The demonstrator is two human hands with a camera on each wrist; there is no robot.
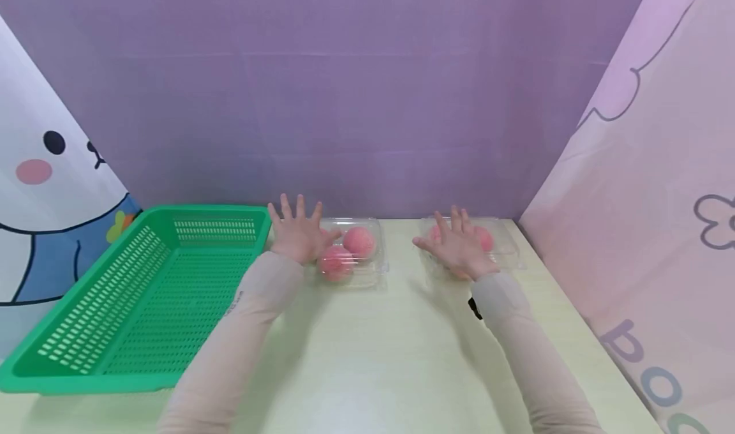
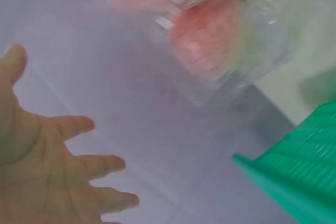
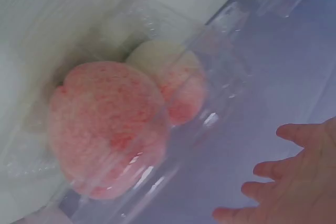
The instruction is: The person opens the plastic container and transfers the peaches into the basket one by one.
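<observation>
fingers spread wide, holding nothing, the left hand (image 1: pixel 296 236) and right hand (image 1: pixel 459 247) partly hide two clear plastic boxes (image 1: pixel 367 279) of round pink peaches (image 1: pixel 360 242), far on the pale surface (image 1: pixel 367 364); their count is unclear. a beige sleeve (image 1: pixel 230 351) overlaps the green perforated plastic basket (image 1: pixel 178 306) at left.

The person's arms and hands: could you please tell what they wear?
Long, pale pinkish-beige sleeves with greyish cuffs; a small dark marking near the left cuff, a black item at the right cuff. The left hand and right hand wear no gloves.
</observation>
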